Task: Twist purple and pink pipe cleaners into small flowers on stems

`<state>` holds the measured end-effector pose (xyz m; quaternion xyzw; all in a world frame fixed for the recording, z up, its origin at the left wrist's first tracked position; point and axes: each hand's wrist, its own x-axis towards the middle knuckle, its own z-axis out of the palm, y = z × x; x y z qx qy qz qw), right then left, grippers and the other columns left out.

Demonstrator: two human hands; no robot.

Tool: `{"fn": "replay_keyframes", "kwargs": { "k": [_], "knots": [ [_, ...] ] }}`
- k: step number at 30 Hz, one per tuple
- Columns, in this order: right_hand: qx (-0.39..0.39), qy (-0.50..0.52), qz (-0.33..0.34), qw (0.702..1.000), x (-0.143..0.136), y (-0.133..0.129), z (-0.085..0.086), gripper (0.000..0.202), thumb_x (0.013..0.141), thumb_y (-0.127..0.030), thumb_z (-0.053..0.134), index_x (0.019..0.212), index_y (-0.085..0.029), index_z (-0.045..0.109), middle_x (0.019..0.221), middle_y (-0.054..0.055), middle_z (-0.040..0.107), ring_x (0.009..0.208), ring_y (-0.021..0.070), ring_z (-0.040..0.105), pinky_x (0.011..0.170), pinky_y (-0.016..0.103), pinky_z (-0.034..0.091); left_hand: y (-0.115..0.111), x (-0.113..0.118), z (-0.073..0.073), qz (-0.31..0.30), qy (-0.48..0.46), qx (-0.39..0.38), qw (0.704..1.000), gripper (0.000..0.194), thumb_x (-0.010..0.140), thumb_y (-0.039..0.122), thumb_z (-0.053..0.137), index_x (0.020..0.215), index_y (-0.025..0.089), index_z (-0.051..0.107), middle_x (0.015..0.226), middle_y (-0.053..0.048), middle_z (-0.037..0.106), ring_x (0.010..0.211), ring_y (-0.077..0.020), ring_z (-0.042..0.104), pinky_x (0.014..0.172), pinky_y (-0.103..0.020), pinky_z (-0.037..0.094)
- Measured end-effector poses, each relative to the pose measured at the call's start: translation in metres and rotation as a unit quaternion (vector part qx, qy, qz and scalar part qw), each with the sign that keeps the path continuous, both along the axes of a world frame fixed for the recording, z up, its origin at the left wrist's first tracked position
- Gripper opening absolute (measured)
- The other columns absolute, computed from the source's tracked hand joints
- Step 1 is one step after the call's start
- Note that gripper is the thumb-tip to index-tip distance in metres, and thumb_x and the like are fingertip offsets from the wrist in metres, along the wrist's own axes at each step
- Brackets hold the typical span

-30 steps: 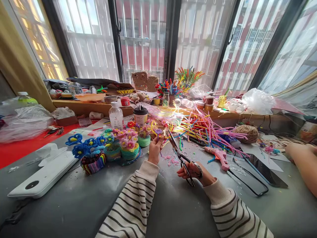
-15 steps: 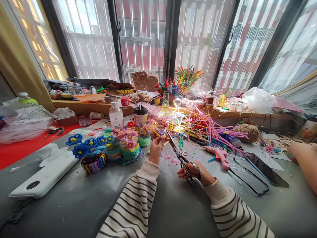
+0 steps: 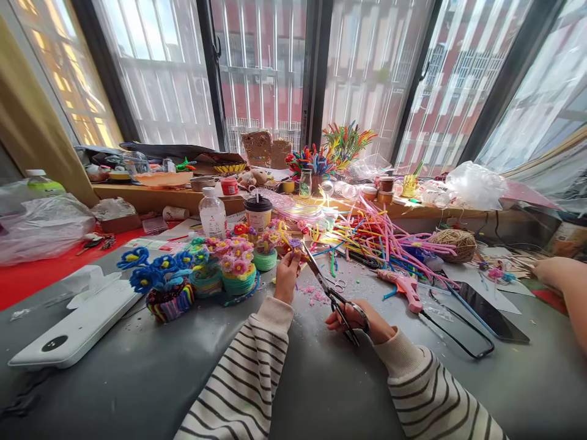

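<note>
Between the fingers of my left hand (image 3: 287, 275) is a small purple pipe-cleaner flower (image 3: 294, 244), its stem hanging below the fingertips. My right hand (image 3: 352, 319) is wrapped round the handles of a pair of scissors (image 3: 326, 286). The blades point up and left, their tips close beside the flower. Pink fuzz clippings (image 3: 315, 296) lie on the table just past my hands. To the left of my left hand stand little pots of pipe-cleaner flowers: pink ones (image 3: 236, 253) in a green-and-yellow pot and blue ones (image 3: 153, 269) in a striped pot.
A pink glue gun (image 3: 406, 289), a dark phone (image 3: 490, 315) and a pile of pipe cleaners (image 3: 389, 232) lie to the right. A twine ball (image 3: 454, 245), water bottle (image 3: 213, 214) and lidded cup (image 3: 258, 215) stand farther back. Another person's hand (image 3: 553, 272) is at the right edge.
The flower and the scissor tips have shifted slightly left and down, with the tips still near the flower. The other person's hand has come further into view at the right.
</note>
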<state>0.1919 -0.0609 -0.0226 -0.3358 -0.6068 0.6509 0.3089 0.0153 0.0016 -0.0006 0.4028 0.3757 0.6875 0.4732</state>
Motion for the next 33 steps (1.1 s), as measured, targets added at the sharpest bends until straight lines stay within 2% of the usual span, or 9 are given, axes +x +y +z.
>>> {"fn": "replay_keyframes", "kwargs": {
  "k": [12,19,21,26,30,33],
  "knots": [
    [0.001,-0.002,-0.019,1.000,0.001,0.002,-0.003,0.058,0.054,-0.063,0.050,0.072,-0.008,0.058,0.081,0.014,0.062,0.072,0.0203,0.060,0.067,0.033,0.046,-0.002,0.001,0.001,-0.009,0.013,0.007,1.000,0.027,0.056,0.041,0.060,0.063,0.015,0.055,0.056,0.003,0.054,0.036,-0.0009,0.026,0.035,-0.018,0.018],
    [-0.001,-0.005,-0.045,0.999,-0.005,-0.003,0.002,0.047,0.060,-0.055,0.051,0.062,-0.009,0.057,0.064,0.008,0.062,0.058,0.0139,0.059,0.057,0.026,0.046,-0.001,0.003,0.001,-0.018,0.029,0.005,0.999,0.021,0.058,0.038,0.058,0.062,0.017,0.056,0.054,0.003,0.053,0.036,-0.0022,0.026,0.036,-0.018,0.017],
    [-0.004,0.002,-0.044,0.999,-0.007,-0.003,0.002,0.042,0.061,-0.052,0.053,0.059,-0.010,0.054,0.058,0.004,0.060,0.048,0.0099,0.056,0.047,0.021,0.043,-0.001,0.003,0.001,-0.020,0.037,0.002,0.999,0.021,0.059,0.037,0.058,0.062,0.017,0.056,0.054,0.004,0.053,0.037,-0.0024,0.026,0.036,-0.018,0.017],
    [-0.040,0.024,-0.043,0.998,-0.010,-0.001,-0.004,0.039,0.062,-0.049,0.053,0.072,-0.011,0.052,0.042,-0.004,0.051,0.030,0.0056,0.044,0.032,0.016,0.032,-0.001,0.002,0.000,-0.024,0.050,-0.009,0.998,0.022,0.060,0.039,0.056,0.061,0.017,0.054,0.055,0.002,0.055,0.036,-0.0028,0.026,0.036,-0.019,0.017],
    [-0.028,0.009,-0.086,0.996,-0.012,-0.001,-0.008,0.036,0.061,-0.048,0.055,0.056,-0.013,0.045,0.034,-0.007,0.044,0.024,0.0040,0.037,0.026,0.015,0.025,-0.001,0.003,-0.001,-0.024,0.070,-0.018,0.997,0.024,0.061,0.039,0.055,0.061,0.016,0.053,0.056,0.001,0.056,0.036,-0.0029,0.026,0.036,-0.019,0.017],
    [-0.023,0.006,-0.110,0.994,-0.014,-0.002,-0.008,0.036,0.062,-0.049,0.053,0.054,-0.015,0.042,0.030,-0.008,0.040,0.022,0.0038,0.033,0.024,0.016,0.021,0.000,0.004,-0.002,-0.025,0.089,-0.016,0.996,0.024,0.063,0.038,0.054,0.060,0.014,0.053,0.056,0.000,0.057,0.036,-0.0028,0.026,0.037,-0.019,0.017]
  ]
}}
